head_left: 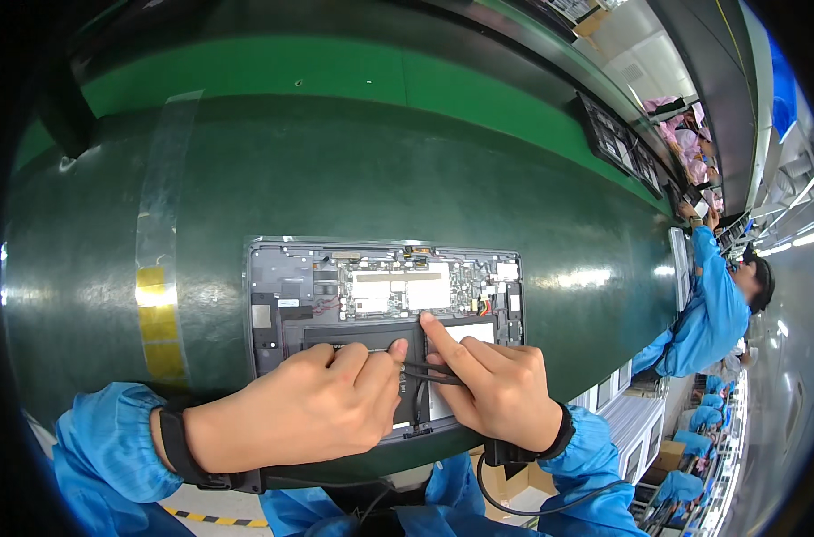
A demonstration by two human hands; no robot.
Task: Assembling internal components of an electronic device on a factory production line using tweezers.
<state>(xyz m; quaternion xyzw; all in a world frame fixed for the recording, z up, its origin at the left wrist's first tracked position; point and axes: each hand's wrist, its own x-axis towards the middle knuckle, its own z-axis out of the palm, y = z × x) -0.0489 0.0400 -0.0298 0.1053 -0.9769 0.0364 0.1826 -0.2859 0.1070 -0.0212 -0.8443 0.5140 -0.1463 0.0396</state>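
An opened laptop base lies on the green bench in front of me, its inside facing up. Across its far half runs a circuit board with bright metal shields. A dark battery fills part of the near half, partly covered by my hands. My left hand is closed in a pinch over the battery, at one end of a thin black cable. My right hand has its other fingers curled on this cable, while its index fingertip presses near the board's lower edge.
Clear and yellow tape crosses the bench at left. A dark panel with parts rests at the far right. Beyond the right end, a person in blue works near stacked grey panels. A cord hangs by my right wrist.
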